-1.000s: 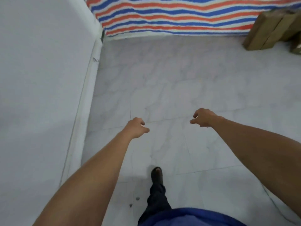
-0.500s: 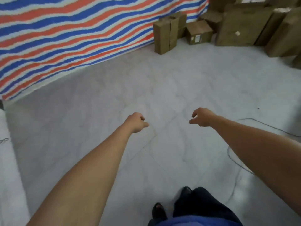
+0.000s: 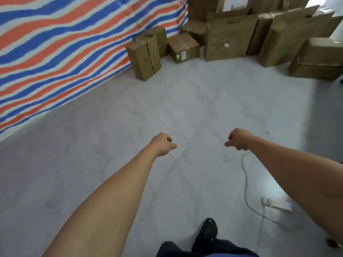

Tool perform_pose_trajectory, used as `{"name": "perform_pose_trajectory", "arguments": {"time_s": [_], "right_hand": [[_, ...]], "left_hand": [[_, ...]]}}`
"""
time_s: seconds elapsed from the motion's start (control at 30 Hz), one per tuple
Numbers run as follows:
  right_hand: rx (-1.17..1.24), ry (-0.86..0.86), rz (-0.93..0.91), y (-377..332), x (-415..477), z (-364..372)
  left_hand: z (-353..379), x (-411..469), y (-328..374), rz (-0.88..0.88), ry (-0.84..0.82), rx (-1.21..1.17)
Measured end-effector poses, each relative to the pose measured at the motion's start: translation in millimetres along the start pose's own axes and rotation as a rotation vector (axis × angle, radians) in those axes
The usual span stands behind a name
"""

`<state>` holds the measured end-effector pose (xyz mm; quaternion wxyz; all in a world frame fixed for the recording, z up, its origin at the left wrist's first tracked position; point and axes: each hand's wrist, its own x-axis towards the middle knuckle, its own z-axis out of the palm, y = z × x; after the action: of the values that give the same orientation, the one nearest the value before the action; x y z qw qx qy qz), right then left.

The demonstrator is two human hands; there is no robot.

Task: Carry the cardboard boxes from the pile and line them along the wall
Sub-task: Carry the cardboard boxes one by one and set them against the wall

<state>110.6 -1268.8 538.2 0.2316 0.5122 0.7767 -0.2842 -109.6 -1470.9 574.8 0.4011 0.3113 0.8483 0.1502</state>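
Striped tarp [image 3: 65,52] backed the cardboard boxes [image 3: 230,38], piled well ahead of both hands. Left hand [image 3: 163,144] and right hand [image 3: 238,139] hung loosely curled, empty; right hand seemed slightly nearer the pile.

The pile of boxes [image 3: 259,30] ran off the top and right edges. The label [image 3: 182,56] on 1 small box [image 3: 183,47] was too small to read. The power strip [image 3: 276,204] was blurred.
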Motion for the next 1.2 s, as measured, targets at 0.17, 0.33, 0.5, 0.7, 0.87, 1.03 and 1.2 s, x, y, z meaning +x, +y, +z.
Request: {"name": "perform_pose_trajectory", "arguments": {"time_s": [0.17,0.33,0.5,0.7,0.87,1.03,1.2], "right_hand": [[0.014,0.062,-0.044,-33,74,-88],[0.007,0.05,-0.081,-82,174,-154],[-0.005,0.032,-0.059,-136,282,-221],[0.112,0.091,-0.097,-214,392,-333],[0.153,0.076,-0.062,-255,496,-409],[0.131,0.045,-0.063,-298,621,-472],[0.065,-0.027,-0.093,-364,743,-552]], "left_hand": [[-47,82,47,0.01,0.0,0.006],[-107,186,73,-0.047,-0.027,0.02],[-183,304,104,-0.055,-0.025,-0.007],[-303,429,166,-0.011,0.076,-0.01],[-364,531,209,-0.015,0.055,-0.016],[-410,648,237,-0.078,0.028,-0.033],[-476,762,275,-0.166,0.004,-0.076]]}}
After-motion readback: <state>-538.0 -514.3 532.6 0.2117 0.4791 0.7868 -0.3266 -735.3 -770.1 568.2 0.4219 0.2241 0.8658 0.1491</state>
